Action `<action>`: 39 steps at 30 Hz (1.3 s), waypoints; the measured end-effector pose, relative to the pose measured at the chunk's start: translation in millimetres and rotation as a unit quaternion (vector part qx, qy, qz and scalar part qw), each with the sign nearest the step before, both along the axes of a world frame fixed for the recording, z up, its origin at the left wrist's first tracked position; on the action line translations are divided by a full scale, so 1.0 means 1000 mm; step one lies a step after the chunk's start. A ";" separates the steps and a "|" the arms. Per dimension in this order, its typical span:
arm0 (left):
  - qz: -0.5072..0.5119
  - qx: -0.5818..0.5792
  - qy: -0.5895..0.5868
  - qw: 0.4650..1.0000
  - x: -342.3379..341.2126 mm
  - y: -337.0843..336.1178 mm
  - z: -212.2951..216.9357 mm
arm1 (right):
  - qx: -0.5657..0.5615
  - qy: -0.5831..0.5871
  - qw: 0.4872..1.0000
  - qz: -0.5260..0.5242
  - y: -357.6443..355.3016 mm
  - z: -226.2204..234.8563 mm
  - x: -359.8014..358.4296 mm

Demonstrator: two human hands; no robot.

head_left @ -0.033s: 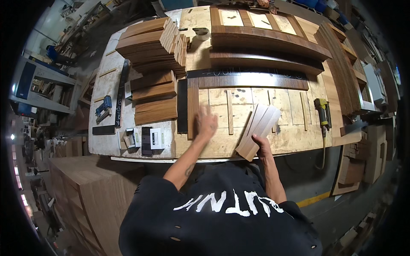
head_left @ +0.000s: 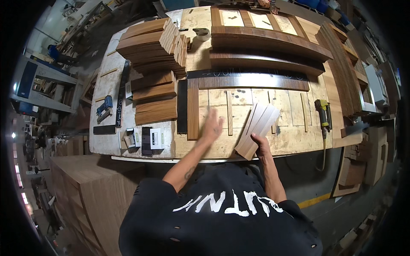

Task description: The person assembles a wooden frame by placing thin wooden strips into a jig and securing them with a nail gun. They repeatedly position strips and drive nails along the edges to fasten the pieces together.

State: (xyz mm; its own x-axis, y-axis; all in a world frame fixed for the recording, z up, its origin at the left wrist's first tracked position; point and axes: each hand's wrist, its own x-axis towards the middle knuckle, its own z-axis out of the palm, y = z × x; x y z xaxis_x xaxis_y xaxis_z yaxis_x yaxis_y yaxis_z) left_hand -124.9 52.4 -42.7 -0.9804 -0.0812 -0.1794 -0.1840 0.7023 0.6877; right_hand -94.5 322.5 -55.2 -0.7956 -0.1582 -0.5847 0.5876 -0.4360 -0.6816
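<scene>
wooden slats (head_left: 257,132), a loose bundle, are in the right hand (head_left: 263,147) above the near edge of the workbench (head_left: 213,148), tilted with their pale far ends angled away to the right. that hand pinches them near their lower end, thumb across the top; the fingers underneath are hidden, so i cannot tell how firmly they press. the slats fan slightly apart, and with the hold so far toward one end, a slack thumb could let one slide out and drop over the bench edge toward the floor. the left hand (head_left: 212,128) looks bare, its fingers loosely spread but blurred, just beside the brown board (head_left: 193,115); whether it touches anything i cannot tell. a careless sweep from it could nudge that board away from the black strip (head_left: 182,106) next to it, or out of square with the long glossy board (head_left: 256,82) beyond. thin strips (head_left: 230,113) lie spaced out on the bench, narrow enough to be knocked askew if the bundle came down on them. farther right, the nail gun (head_left: 323,115) lies with its hose (head_left: 324,149) drooping over the near edge; a leg catching the hose could drag the tool off.
</scene>
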 end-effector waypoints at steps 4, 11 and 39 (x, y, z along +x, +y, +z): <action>0.115 0.389 -0.268 0.874 0.028 0.071 -0.030 | -0.090 -0.017 0.995 0.045 -0.006 -0.012 -0.035; 0.322 0.431 -0.247 0.806 0.053 0.135 -0.047 | -0.037 -0.075 0.992 0.096 0.033 -0.015 -0.086; 0.170 -0.299 -0.086 0.935 -0.028 0.165 -0.062 | 0.293 0.214 0.915 0.177 0.177 -0.049 -0.154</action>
